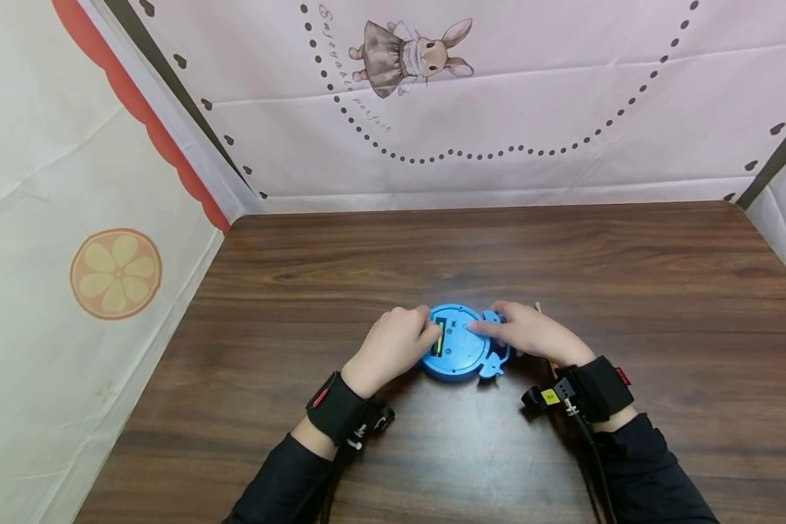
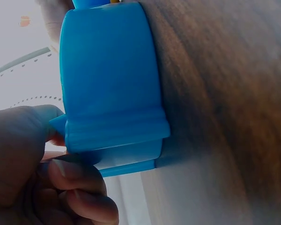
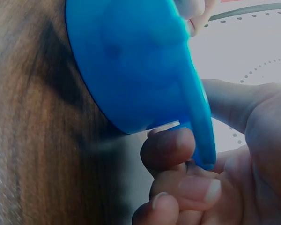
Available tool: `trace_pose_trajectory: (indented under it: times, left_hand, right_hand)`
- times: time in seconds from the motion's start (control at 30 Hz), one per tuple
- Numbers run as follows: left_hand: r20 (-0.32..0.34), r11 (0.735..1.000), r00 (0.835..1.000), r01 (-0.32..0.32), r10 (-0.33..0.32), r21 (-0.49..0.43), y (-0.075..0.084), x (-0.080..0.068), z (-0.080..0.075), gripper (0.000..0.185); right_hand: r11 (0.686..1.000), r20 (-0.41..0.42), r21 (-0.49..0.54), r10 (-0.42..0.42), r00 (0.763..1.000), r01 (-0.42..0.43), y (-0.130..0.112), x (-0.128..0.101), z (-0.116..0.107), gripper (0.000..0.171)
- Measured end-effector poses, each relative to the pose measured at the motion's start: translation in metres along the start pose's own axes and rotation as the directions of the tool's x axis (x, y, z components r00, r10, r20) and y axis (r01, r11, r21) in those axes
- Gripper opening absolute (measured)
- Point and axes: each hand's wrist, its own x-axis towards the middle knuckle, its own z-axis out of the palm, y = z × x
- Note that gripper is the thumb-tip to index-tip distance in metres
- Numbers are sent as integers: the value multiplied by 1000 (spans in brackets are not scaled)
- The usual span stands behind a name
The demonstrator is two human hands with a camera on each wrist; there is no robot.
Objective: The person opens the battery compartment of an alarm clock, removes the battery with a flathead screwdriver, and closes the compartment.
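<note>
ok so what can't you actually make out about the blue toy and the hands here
- Blue toy: its face lies down on the wooden table in the head view.
- Open slot on its back: contents too small, partly covered by the left hand.
- Thin item behind the right hand: mostly hidden.
- Wrist views: too close and blurred; toy cut off by the top edge.

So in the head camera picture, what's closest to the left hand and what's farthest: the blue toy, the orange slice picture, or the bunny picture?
1. Blue toy: touching the left hand, just to its right on the table.
2. Orange slice picture: off to the left, on the side cloth.
3. Bunny picture: farthest, high on the back cloth.
</note>
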Motion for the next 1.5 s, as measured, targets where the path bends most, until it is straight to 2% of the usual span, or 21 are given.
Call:
trace_pose_trajectory:
  times: [0.27,0.37,0.43,0.53,0.6,0.67,0.77,0.9,1.17,1.3,1.5]
  left_hand:
    - [4,998,1000,-7,7,-59,-1,1,3,28]
    - [1,991,1000,7,-7,-136,-1,1,0,29]
    - [-22,975,999,19,-24,-221,2,1,-8,29]
    - [-100,942,994,1,-37,-337,9,-2,-26,29]
    - [-143,933,989,-25,-28,-360,15,-6,-38,30]
    - [-157,938,987,-34,-22,-346,17,-9,-45,31]
    - [-125,951,992,-11,-29,-308,15,-10,-49,31]
    - [-92,966,994,25,-50,-259,5,-10,-48,29]
    - [-106,984,989,82,-100,-159,-16,-10,-56,27]
    - [-96,986,985,132,-142,-101,-23,-10,-57,27]
    - [-22,981,984,173,-176,-81,-33,-8,-54,29]
  right_hand:
    - [1000,-16,-3,8,1000,-8,1,-1,-1,79]
    - [1000,-18,-8,6,1000,-6,1,-2,-2,78]
    - [1000,-17,-10,7,1000,-7,1,-2,-2,76]
    - [1000,-16,-16,1,1000,-1,1,-1,-3,74]
    - [1000,-17,-23,-1,1000,1,0,-1,-3,74]
    - [1000,-21,-30,0,1000,-1,1,-1,-3,74]
    - [999,-27,-35,12,1000,-13,2,-2,-3,76]
    - [1000,-24,-27,10,1000,-11,2,-3,-2,78]
    - [999,-21,-36,6,1000,-7,2,-1,-2,79]
    - [999,-22,-35,6,1000,-7,3,-1,-2,79]
    - [1000,-17,-29,0,1000,0,4,0,-2,78]
